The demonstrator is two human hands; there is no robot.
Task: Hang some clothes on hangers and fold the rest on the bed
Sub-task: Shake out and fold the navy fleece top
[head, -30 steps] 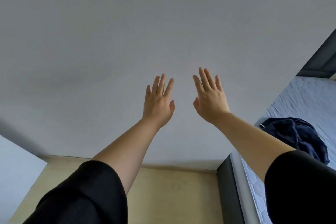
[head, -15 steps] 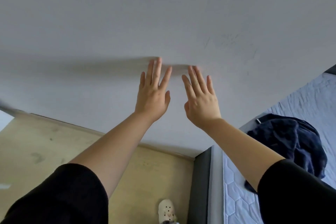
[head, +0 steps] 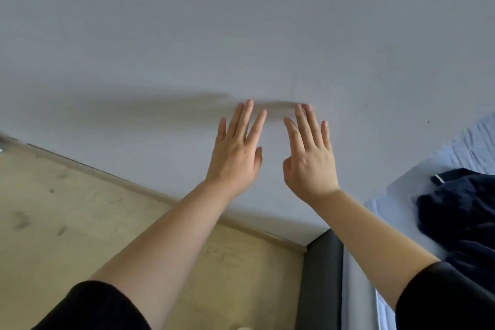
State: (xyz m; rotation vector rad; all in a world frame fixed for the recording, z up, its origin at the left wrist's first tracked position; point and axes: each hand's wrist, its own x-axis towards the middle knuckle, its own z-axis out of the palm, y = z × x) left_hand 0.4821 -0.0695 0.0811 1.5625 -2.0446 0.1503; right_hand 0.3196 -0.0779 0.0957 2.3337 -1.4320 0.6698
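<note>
Both hands are up in front of the person, empty. The left hand [head: 235, 158] & right hand [head: 310, 166] are side by side, close but not touching each other. Backs face the cam, fingers straight & a bit spread, holding nothing. They're raised toward the wall [head: 241, 35]. A shadow sits right at the fingertips, so they're v. near it, but I can't tell if they touch.

The clothes [head: 460, 217] are a dark navy heap w/ a small white stripe near its top. They lie on the bed [head: 393, 195], by the edge that meets the wall, not far from the corner. That's off to the person's right & well apart from both hands. No. of pieces: can't tell. No hangers in view.

My read: the heap looks untouched, so the task's at its start. Step in hand = get to the heap & take a first piece.

To do it well:
- Turn right & bring both hands down past the bed edge.
- Take one garment only, by collar or shoulders if it's a top, i.e. one pinch per hand.
- Lift till it hangs free of the rest.

Grabbing mid-heap prob. drags extra pieces along & tangles sleeves. Shake it out over the sheet, not over the floor [head: 80, 222] beside the dark bed frame [head: 321, 276]. Then decide: hanger or fold.
</note>
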